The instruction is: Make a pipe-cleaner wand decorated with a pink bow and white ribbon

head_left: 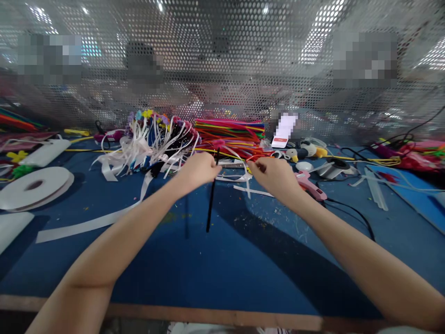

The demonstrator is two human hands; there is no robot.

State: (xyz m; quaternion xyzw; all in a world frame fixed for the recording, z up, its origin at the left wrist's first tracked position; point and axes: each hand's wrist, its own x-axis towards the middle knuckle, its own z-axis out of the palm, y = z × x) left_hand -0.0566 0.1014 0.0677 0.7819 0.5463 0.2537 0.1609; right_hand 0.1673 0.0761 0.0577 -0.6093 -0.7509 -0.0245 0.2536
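My left hand (200, 170) is closed in a pinch around a black pipe cleaner (210, 204), which stands nearly upright over the blue table. A pink flower shape (219, 144) tops the stem. To its right, my right hand (273, 175) has its fingertips pressed together at a narrow white ribbon (239, 157) that stretches over from beside the flower. The exact grip there is small and partly hidden. Below the fingertips lies a loose white ribbon strip (253, 191).
Ribboned flower stems (153, 139) are heaped behind my left hand, with coloured pipe cleaners (229, 132) beside them. A pink glue gun (310, 186) with a black cord lies right, near a lit phone (285, 130). A white ribbon spool (36, 188) sits left. A perforated metal panel (222, 65) rises behind.
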